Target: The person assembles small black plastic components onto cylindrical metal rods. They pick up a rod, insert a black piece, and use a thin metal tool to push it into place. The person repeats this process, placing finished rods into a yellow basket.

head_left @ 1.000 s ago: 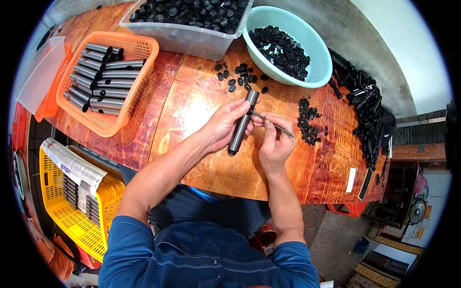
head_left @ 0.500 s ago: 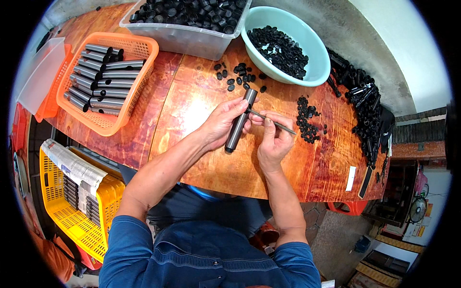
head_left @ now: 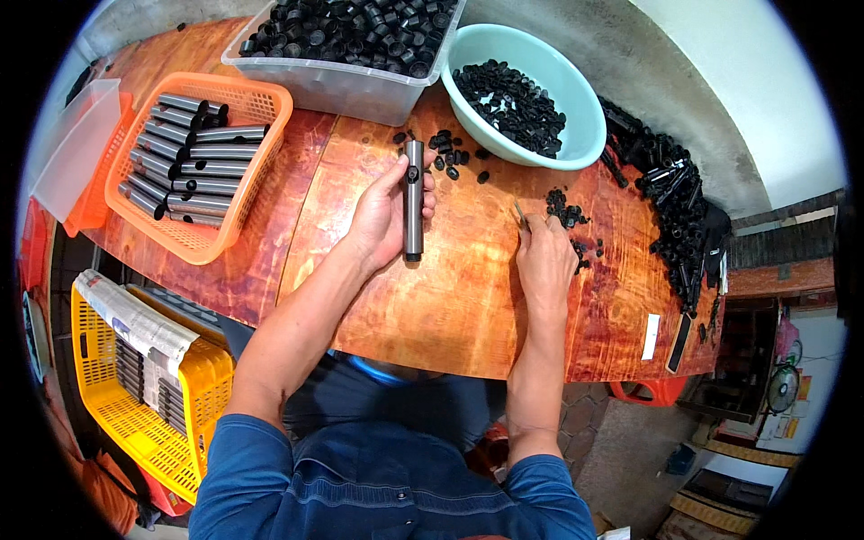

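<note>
Head view: looks like I'm between moves on the tube [head_left: 414, 211], judging by its dark oval [head_left: 413, 174]; next move seems to call for a steady tube, careful fingertips. Left hand [head_left: 382, 220] curled round the tube, over mid-table [head_left: 450, 324], oval at the far end. Right hand [head_left: 547, 261] mostly closed, pinching a thin rod [head_left: 519, 212], beside black bits [head_left: 562, 209] on the right.
</note>
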A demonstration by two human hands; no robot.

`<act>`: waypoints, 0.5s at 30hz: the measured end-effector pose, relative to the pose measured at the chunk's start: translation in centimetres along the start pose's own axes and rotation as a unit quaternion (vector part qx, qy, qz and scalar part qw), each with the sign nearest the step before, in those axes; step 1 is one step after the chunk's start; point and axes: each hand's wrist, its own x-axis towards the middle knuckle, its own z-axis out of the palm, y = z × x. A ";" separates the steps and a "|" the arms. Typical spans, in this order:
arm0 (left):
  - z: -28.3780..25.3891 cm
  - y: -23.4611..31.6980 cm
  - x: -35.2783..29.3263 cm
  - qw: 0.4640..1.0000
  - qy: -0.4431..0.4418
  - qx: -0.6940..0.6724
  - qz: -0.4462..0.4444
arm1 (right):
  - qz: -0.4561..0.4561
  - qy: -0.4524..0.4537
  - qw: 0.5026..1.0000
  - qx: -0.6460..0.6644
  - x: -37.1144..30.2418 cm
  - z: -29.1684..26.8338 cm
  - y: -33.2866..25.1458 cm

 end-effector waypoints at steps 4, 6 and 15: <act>0.1 -0.1 -0.1 1.000 0.005 -0.001 -0.017 | 0.010 0.013 1.000 0.023 0.1 -0.5 -0.6; 0.3 -0.2 -0.2 1.000 0.000 -0.001 -0.023 | -0.020 0.067 0.993 0.092 0.6 0.0 -0.7; 0.2 -0.7 -0.1 0.999 -0.031 -0.013 -0.038 | -0.123 0.056 0.982 0.132 5.5 3.1 -4.4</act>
